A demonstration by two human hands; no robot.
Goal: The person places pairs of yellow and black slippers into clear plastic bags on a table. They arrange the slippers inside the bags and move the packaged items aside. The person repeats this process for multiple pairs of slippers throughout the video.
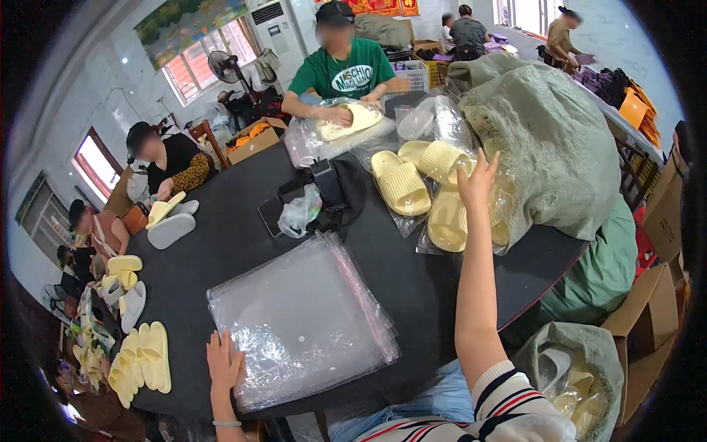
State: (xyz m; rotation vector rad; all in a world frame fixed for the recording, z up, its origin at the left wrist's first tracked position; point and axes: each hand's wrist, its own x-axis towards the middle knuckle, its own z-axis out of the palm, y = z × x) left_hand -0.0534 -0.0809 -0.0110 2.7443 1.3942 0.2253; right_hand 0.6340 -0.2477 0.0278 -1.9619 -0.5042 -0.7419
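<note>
My left hand [223,361] lies flat with its fingers stretched out, at the left edge of a stack of clear plastic bags [294,317]. Reaching far out, my right hand [479,180] has its fingers apart and nothing visible in them. It is over pale yellow slide slippers, some in clear bags, at the mouth of a big grey-green woven sack [541,132]. One yellow slipper [401,184] lies left of that hand, another [448,221] just below it. Whether my fingertips touch a slipper or its bag, I cannot tell.
Black boxes and a crumpled clear bag [300,211] sit mid-table. Across it, a person in green [353,70] handles a bagged yellow slipper. Several slippers [140,361] line the left edge. An open sack of slippers [574,383] and cardboard boxes [648,324] stand at right.
</note>
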